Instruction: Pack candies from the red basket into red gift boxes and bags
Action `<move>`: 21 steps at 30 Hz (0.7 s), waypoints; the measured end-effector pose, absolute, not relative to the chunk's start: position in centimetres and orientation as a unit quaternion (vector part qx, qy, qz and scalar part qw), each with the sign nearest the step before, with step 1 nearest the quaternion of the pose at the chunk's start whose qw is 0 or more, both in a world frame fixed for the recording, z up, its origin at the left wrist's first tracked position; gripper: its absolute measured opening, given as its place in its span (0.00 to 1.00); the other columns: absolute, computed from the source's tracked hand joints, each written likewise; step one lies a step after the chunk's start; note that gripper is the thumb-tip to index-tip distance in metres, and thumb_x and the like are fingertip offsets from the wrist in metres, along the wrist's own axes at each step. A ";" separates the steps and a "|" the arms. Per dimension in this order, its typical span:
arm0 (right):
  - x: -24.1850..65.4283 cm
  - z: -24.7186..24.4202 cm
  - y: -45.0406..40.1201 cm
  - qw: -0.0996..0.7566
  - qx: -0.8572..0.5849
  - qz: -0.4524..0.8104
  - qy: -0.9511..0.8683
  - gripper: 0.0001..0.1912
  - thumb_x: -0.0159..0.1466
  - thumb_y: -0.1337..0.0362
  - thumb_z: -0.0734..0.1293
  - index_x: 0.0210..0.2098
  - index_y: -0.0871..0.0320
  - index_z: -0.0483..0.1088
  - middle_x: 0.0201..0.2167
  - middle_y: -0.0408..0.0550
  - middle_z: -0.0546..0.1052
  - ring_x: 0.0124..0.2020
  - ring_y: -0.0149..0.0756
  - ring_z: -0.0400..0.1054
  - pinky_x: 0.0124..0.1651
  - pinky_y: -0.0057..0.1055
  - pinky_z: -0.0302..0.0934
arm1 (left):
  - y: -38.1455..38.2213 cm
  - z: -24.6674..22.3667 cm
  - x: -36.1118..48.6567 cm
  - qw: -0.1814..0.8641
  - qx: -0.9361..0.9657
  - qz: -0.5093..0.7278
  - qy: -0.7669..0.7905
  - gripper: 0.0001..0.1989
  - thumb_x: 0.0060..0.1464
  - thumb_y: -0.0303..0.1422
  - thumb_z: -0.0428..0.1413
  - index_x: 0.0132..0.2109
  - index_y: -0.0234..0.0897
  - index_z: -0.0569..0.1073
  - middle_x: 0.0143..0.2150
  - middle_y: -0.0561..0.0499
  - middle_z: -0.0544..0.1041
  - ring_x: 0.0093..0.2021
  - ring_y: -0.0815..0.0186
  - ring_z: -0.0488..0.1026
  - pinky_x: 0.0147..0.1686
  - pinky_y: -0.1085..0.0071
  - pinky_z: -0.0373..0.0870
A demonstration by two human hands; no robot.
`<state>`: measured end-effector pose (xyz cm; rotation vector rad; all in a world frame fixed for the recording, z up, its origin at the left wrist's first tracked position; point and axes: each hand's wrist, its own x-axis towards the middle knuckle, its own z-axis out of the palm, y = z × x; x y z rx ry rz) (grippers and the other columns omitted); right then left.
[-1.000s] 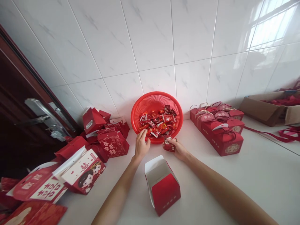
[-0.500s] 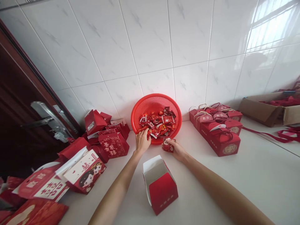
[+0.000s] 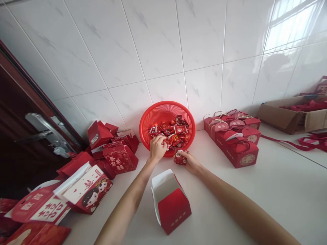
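My left hand (image 3: 157,148) reaches over the near left rim of a red plastic basket (image 3: 167,106), its fingers curled down among wrapped candies (image 3: 180,129). What those fingers hold, if anything, is too small to make out. Just outside the basket's near right edge, my right hand (image 3: 192,162) is closed on a dark red candy packet (image 3: 181,158). Between my forearms stands a red box (image 3: 174,210) with a white inside, its top open towards the basket.
Folded red and white boxes (image 3: 120,158) are heaped at the left, near a dark door (image 3: 15,102) with a metal handle. Closed red boxes (image 3: 238,153) with cord handles stand at the right. Beyond them are a cardboard box (image 3: 278,117) and red ribbon (image 3: 286,144).
My left hand has moved slightly further in over the candies, fingers more curled. My right hand still holds the packet. The whole view has shifted a little.
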<state>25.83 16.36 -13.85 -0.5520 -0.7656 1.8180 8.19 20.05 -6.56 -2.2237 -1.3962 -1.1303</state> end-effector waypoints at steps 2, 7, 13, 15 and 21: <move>25.8 -13.8 16.4 0.519 -0.231 0.759 -0.318 0.11 0.54 0.58 0.77 0.31 0.57 0.76 0.32 0.50 0.81 0.35 0.41 0.76 0.44 0.38 0.68 | 20.8 -6.1 8.6 0.143 -0.762 -0.391 -0.497 0.13 0.52 0.24 0.55 0.43 0.38 0.79 0.47 0.43 0.81 0.47 0.52 0.75 0.50 0.57 0.69; 25.8 -13.8 16.5 0.520 -0.233 0.759 -0.315 0.12 0.54 0.57 0.77 0.32 0.57 0.75 0.31 0.50 0.81 0.34 0.40 0.76 0.44 0.38 0.68 | 21.8 -5.7 9.3 0.131 -0.751 -0.392 -0.515 0.13 0.51 0.23 0.55 0.42 0.38 0.79 0.45 0.44 0.80 0.46 0.52 0.75 0.49 0.57 0.69; 25.8 -13.4 16.3 0.518 -0.228 0.762 -0.314 0.08 0.53 0.61 0.75 0.31 0.57 0.75 0.30 0.49 0.80 0.32 0.39 0.75 0.43 0.37 0.68 | 20.8 -6.8 9.1 0.126 -0.736 -0.431 -0.507 0.13 0.50 0.23 0.56 0.41 0.40 0.80 0.47 0.44 0.80 0.49 0.52 0.74 0.51 0.56 0.69; 25.9 -13.3 16.2 0.513 -0.231 0.764 -0.314 0.08 0.51 0.65 0.75 0.30 0.58 0.75 0.31 0.49 0.81 0.32 0.39 0.75 0.43 0.37 0.68 | 20.3 -7.4 8.9 0.114 -0.749 -0.442 -0.481 0.12 0.53 0.24 0.54 0.40 0.40 0.80 0.45 0.45 0.80 0.49 0.54 0.75 0.52 0.57 0.69; 25.7 -13.2 16.2 0.520 -0.244 0.761 -0.301 0.11 0.47 0.70 0.72 0.32 0.58 0.76 0.30 0.47 0.81 0.32 0.37 0.74 0.41 0.35 0.68 | 18.9 -9.9 9.5 0.025 -0.803 -0.385 -0.455 0.12 0.53 0.22 0.53 0.37 0.40 0.80 0.37 0.47 0.82 0.41 0.58 0.78 0.47 0.61 0.73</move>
